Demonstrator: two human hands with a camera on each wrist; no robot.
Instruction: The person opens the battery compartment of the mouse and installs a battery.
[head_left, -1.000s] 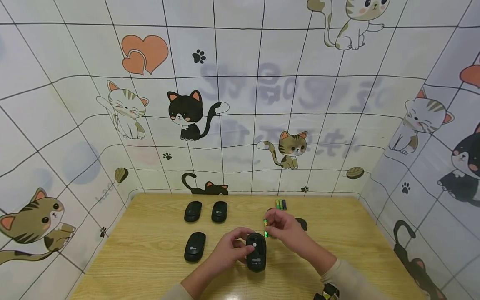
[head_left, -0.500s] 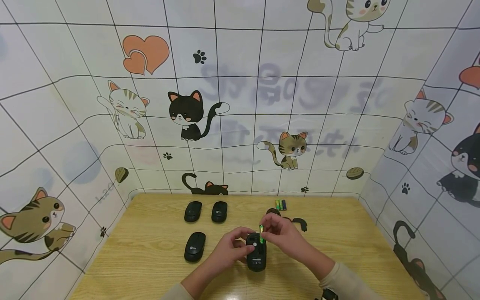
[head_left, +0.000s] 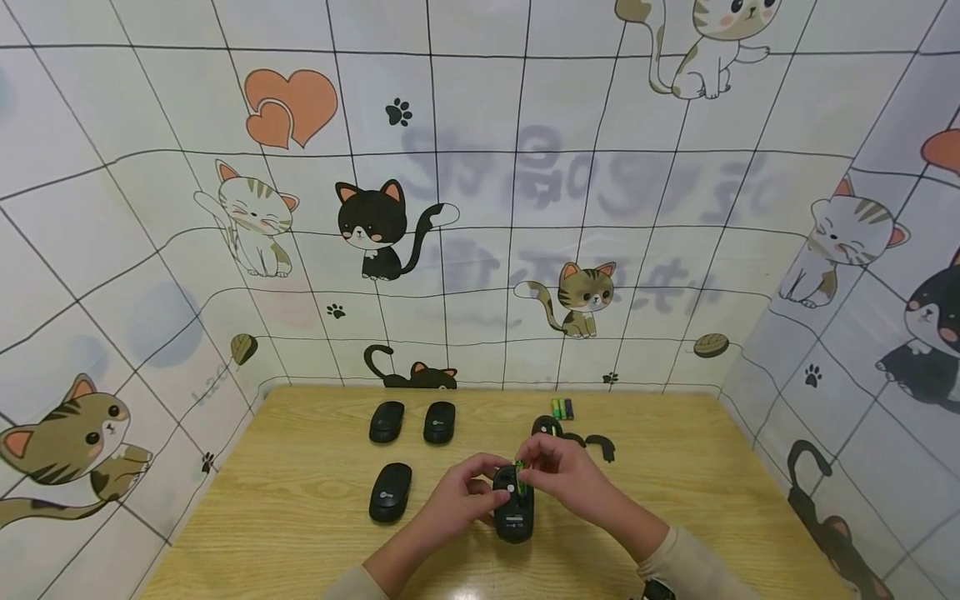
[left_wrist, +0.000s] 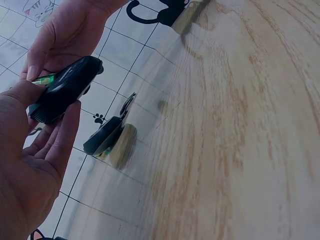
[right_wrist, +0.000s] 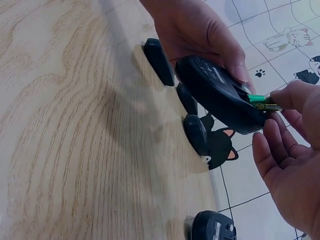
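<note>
In the head view my left hand (head_left: 463, 498) grips a black computer mouse (head_left: 514, 527) with its underside facing up, thumb resting on that underside. Between the fingertips of my right hand (head_left: 570, 473) is a green battery (head_left: 521, 478). The right wrist view shows this battery (right_wrist: 259, 102) tilted, with one end inside the opening in the mouse's underside (right_wrist: 217, 82). From the left wrist side the mouse (left_wrist: 67, 90) appears held above the table, and only a bit of the battery (left_wrist: 44, 80) shows past my thumb.
Three black mice (head_left: 391, 493) lie on the wooden table (head_left: 300, 517) to the left. Several batteries (head_left: 562, 409) stand or lie at the back. Behind my right hand are another mouse (head_left: 547, 425) and a loose curved black cover (head_left: 601, 447). A cat-print sheet (head_left: 480, 250) rises behind the table.
My right hand has moved left and slightly down, bringing the battery from beside the mouse into the opening in its underside. The left hand and the mouse have stayed nearly still.
</note>
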